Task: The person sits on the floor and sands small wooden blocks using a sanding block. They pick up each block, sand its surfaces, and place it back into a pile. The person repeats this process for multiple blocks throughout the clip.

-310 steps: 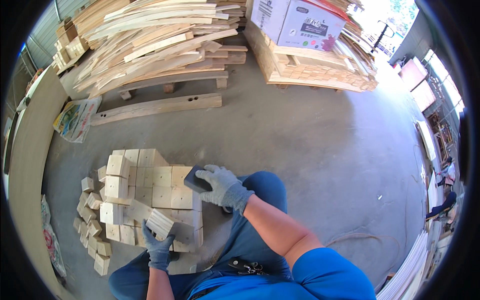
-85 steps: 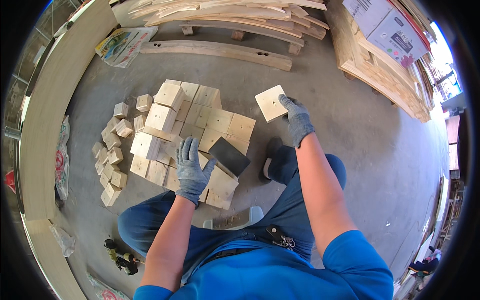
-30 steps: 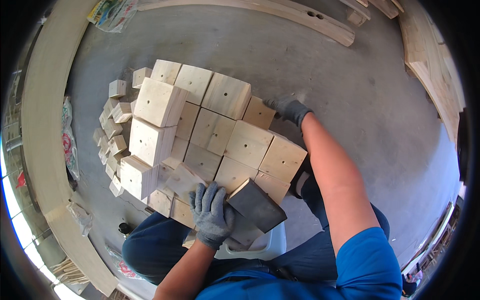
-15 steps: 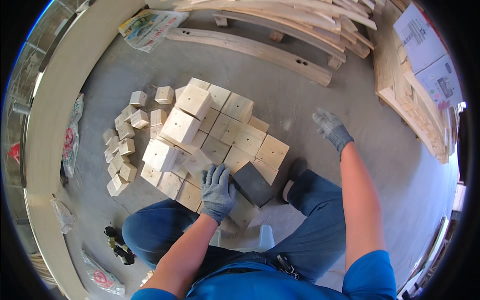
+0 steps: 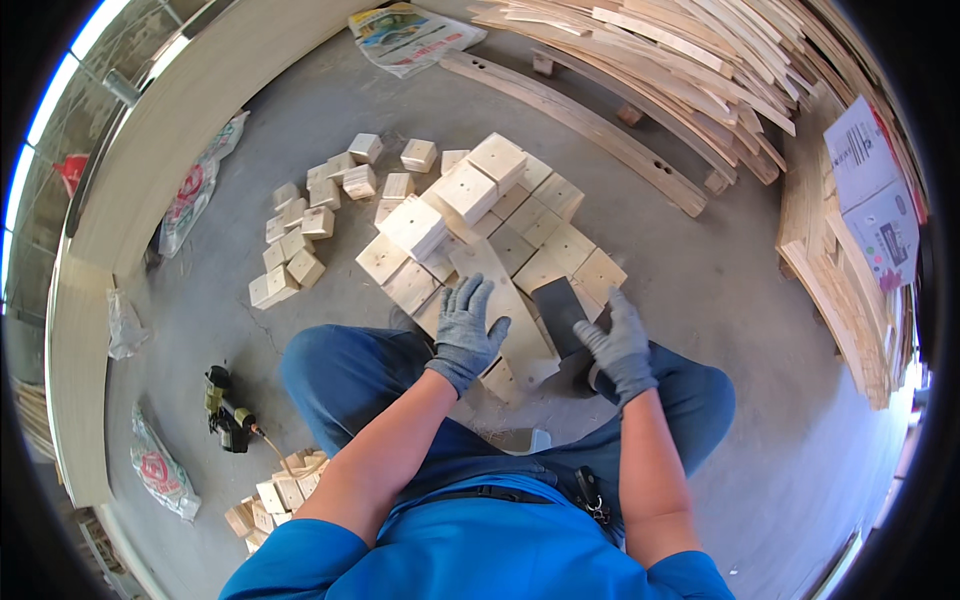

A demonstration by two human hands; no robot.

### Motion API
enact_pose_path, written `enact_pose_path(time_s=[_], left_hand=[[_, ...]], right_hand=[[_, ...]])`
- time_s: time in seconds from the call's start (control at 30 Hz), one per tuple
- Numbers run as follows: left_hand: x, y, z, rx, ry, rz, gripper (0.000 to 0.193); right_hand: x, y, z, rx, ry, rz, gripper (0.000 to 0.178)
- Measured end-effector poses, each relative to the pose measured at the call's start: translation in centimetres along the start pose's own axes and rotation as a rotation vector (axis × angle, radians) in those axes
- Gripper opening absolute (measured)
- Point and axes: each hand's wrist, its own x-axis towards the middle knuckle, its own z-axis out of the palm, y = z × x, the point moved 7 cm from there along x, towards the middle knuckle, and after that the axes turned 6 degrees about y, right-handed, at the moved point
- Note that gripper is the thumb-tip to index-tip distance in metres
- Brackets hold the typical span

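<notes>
A pale wooden board [image 5: 518, 325] lies slantwise across a low stack of square wooden blocks [image 5: 568, 247]. My left hand [image 5: 467, 335], in a grey knit glove, rests with spread fingers at the board's left side. To the right of the board is a dark grey rectangular block [image 5: 563, 308]. Beside its right edge is my right hand [image 5: 620, 348], gloved the same way, with thumb and fingers apart; whether it touches the block I cannot tell. Several larger blocks [image 5: 415, 228] stand on the stack's upper left, each with a small dark mark on top.
Loose small blocks [image 5: 318, 222] lie left of the stack. A nail gun [image 5: 230, 410] with a hose is by my left knee, near more blocks [image 5: 270, 500]. Beams [image 5: 600, 130] and piled slats [image 5: 680, 60] are at the back right; a carton [image 5: 875, 195] stands on planks.
My right hand has come in from the far right to the dark grey block. My left hand stays by the board. The whole view has shifted, with the stack now farther right.
</notes>
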Motion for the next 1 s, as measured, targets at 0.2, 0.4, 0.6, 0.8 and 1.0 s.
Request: enact_pose_path(time_s=[0.2,0.4,0.6,0.8,1.0], left_hand=[[-1.1,-7.6,-3.5,0.003,0.24,-0.33,0.086],[0.5,-11.5,-7.0,0.015,0.361,-0.414,0.1],[5.9,-12.9,-9.4,0.054,0.231,-0.414,0.121],[9.1,-13.9,-8.6,0.132,0.05,-0.462,0.128],[10.8,-14.8,-6.1,0.201,-0.008,-0.452,0.127]], right_hand=[[-2.8,-4.6,5.1,-0.319,-0.281,0.004,0.106],[-2.2,-3.8,4.7,-0.399,-0.187,0.021,0.107],[-2.3,-2.1,6.6,-0.385,-0.254,0.076,0.103],[-1.7,-1.2,7.5,-0.362,-0.243,0.086,0.099],[-1.6,-1.5,7.3,-0.373,-0.241,0.108,0.095]])
